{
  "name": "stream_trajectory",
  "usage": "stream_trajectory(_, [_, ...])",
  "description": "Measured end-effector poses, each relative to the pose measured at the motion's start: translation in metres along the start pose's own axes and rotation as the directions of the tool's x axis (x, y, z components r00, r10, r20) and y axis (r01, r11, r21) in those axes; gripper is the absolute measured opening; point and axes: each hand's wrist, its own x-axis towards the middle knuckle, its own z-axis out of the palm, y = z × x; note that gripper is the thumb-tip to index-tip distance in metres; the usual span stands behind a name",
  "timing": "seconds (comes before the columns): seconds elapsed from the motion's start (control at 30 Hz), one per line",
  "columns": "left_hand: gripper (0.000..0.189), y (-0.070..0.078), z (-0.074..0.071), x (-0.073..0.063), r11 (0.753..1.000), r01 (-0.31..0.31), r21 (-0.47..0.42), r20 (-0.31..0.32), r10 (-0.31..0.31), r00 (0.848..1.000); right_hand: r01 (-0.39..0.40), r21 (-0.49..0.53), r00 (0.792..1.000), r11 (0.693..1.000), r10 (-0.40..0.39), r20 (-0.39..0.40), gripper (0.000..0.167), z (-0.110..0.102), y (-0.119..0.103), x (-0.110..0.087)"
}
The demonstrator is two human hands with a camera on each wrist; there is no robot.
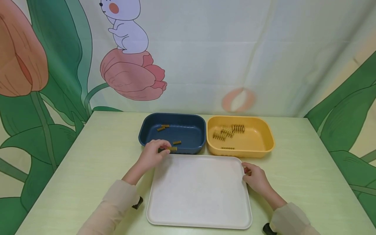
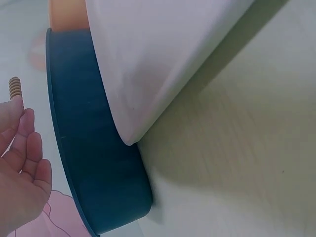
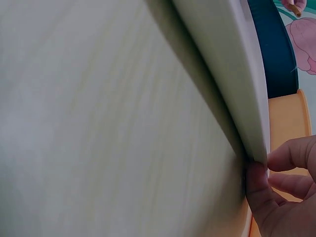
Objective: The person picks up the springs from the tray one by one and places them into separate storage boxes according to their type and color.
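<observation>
My left hand (image 1: 152, 153) pinches a small brass-coloured coil spring (image 1: 172, 148) between thumb and fingertips, over the front rim of the dark blue bin (image 1: 188, 130). In the left wrist view that spring (image 2: 16, 87) sticks up beyond the fingertips. Three similar small springs (image 1: 177, 142) lie inside the blue bin. With thumb and fingers, my right hand (image 1: 257, 179) grips the right edge of a white tray (image 1: 201, 192) near its far corner. The right wrist view has the thumb and fingers (image 3: 256, 185) on either side of the tray's rim.
A yellow bin (image 1: 255, 142) stands against the blue one on the right, with several larger coil springs (image 1: 238, 128) mostly toward its left side. Both bins sit just behind the tray on a pale green table (image 1: 305, 156). A printed curtain (image 1: 199, 58) hangs behind.
</observation>
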Motion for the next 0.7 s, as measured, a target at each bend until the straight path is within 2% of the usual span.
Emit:
stream_trajectory(0.3, [0.016, -0.004, -0.002, 0.009, 0.999, 0.029, 0.014, -0.034, -0.029, 0.999, 0.006, -0.007, 1.0, 1.0, -0.006, -0.003, 0.048, 0.0, -0.001, 0.0])
stream_trajectory(0.7, [0.017, -0.011, -0.003, 0.015, 0.999, 0.035, 0.031, -0.064, -0.033, 0.997, -0.006, -0.008, 1.0, 1.0, 0.006, -0.001, 0.048, 0.001, 0.001, 0.001])
